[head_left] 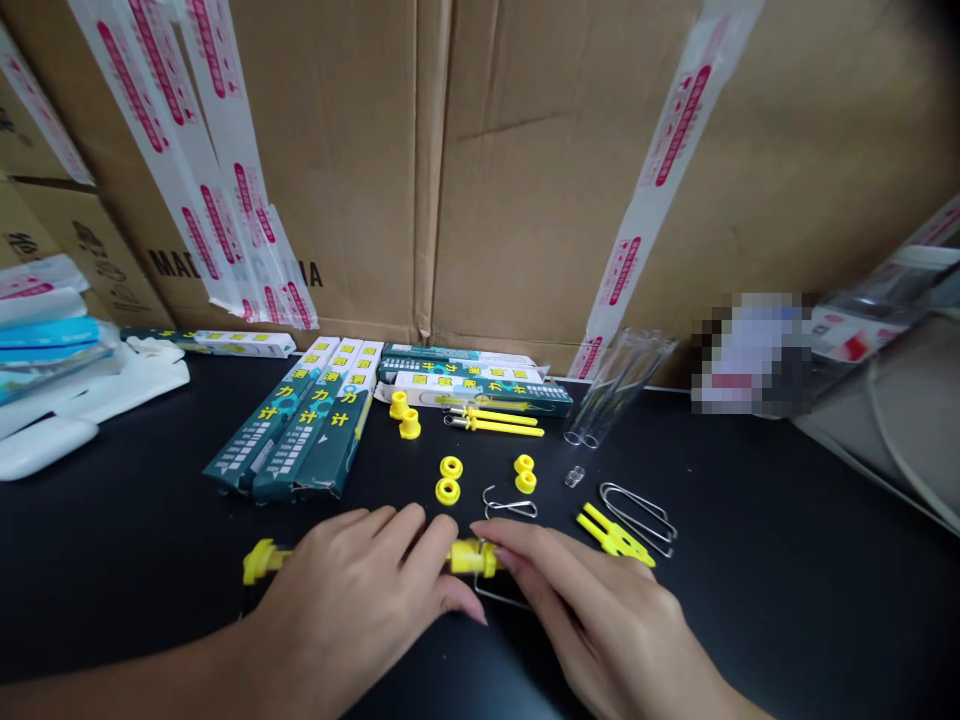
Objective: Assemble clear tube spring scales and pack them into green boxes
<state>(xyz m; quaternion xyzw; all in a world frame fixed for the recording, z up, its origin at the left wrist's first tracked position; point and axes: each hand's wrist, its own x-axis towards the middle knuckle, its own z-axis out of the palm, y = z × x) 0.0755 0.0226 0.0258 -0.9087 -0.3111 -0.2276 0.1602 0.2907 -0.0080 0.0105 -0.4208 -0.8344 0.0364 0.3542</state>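
A tube-shaped spring scale [466, 557] with yellow ends lies level across the front of the table. My left hand [367, 570] is wrapped round its middle and hides most of the tube. A yellow cap [259, 562] sticks out to the left of that hand. At the other end, my right hand [577, 590] pinches a bent wire handle [501, 599] against the yellow end piece; the fingertips partly cover how they meet. Just beyond my fingers lies a wire hook [513, 507]. Flat yellow forked pieces [616, 538] rest beyond my right hand.
Yellow rings [448, 491], small yellow caps [525, 482], flanged yellow caps [409, 424], yellow rods [504, 428], springs [574, 477], wire loops [637, 517] and clear tubes [619, 390] are spread behind. Printed green boxes [300, 425] stand left of them. A large cardboard carton [525, 180] walls off the back.
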